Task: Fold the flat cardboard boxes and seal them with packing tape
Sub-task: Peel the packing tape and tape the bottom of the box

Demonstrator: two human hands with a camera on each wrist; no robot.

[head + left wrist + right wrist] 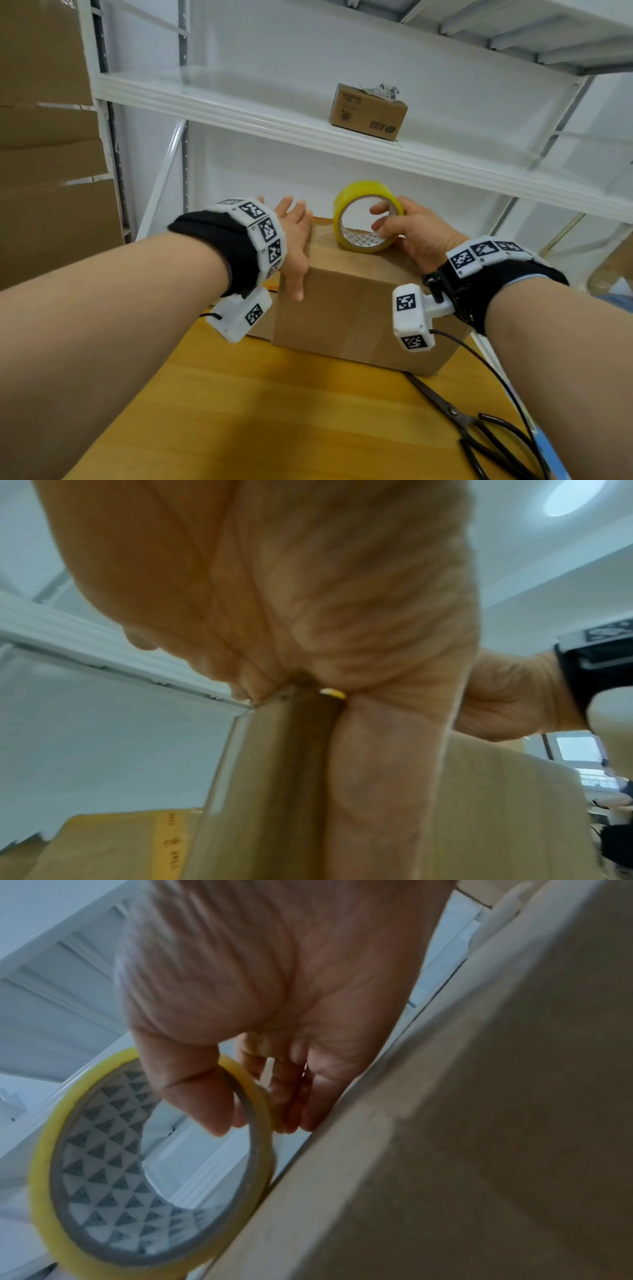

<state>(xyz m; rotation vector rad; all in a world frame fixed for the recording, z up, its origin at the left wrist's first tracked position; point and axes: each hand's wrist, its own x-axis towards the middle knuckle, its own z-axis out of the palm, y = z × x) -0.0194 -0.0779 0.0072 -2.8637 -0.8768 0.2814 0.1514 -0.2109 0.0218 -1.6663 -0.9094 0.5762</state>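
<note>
Centre of the head view, the folded cardboard box [356,301] stands on the wooden table [274,411], and both hands are on it. The left hand [294,240] lies flat over the box's upper left corner, fingers straight across the top and thumb pointing down the near face; the left wrist view shows that palm pressed right against the corner edge [274,750]. To its right, the right hand [411,229] grips the roll of yellow packing tape [366,216], which stands on edge on the box top: fingers curled into the core from above, thumb behind. The right wrist view confirms it, with the thumb and fingers pinching the roll's rim [154,1150] just beside the box wall [479,1123]. So the roll sits between the two hands, touching the box lid, close to the left fingertips but apart from them. Lower right of the frame, black scissors [479,431] lie on the table. Upper centre, a small carton [368,113] sits on the white shelf [239,106].
</note>
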